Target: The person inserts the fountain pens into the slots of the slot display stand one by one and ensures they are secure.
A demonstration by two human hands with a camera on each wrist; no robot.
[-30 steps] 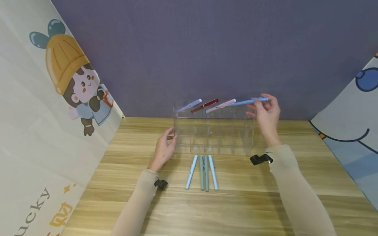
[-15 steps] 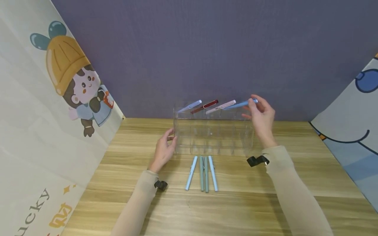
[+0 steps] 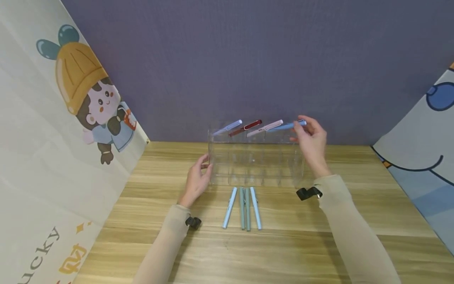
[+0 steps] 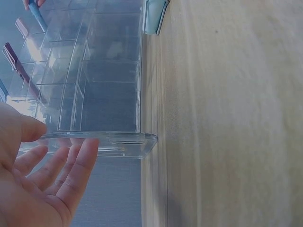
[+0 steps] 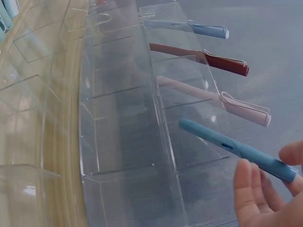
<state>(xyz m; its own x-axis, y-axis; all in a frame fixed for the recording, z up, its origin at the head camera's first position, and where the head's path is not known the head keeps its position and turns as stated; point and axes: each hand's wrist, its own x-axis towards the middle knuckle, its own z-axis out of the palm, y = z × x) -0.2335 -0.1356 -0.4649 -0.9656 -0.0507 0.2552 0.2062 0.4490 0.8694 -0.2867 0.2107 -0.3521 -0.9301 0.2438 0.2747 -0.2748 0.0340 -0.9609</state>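
My right hand (image 3: 312,142) pinches a blue pen (image 5: 222,142) near its capped end, over the top tier of a clear acrylic pen rack (image 5: 163,137). The pen slants into a compartment beside a pink pen (image 5: 241,109). In the right wrist view, a dark red pen (image 5: 222,63) and a periwinkle pen (image 5: 208,30) lean in compartments farther along. My left hand (image 3: 197,180) touches the rack's left side wall (image 4: 128,146), its fingers nearly straight against the panel and the thumb by its edge.
On the wooden table (image 3: 283,252) before the rack lie two light blue pens, one on the left (image 3: 229,208) and one on the right (image 3: 256,208), with two grey-green pens (image 3: 242,209) between them. A purple-grey wall (image 3: 248,59) stands close behind the rack.
My right hand has moved left and slightly down, bringing the blue pen lower into the top tier beside the pink pen. My left hand stays at the rack's side.
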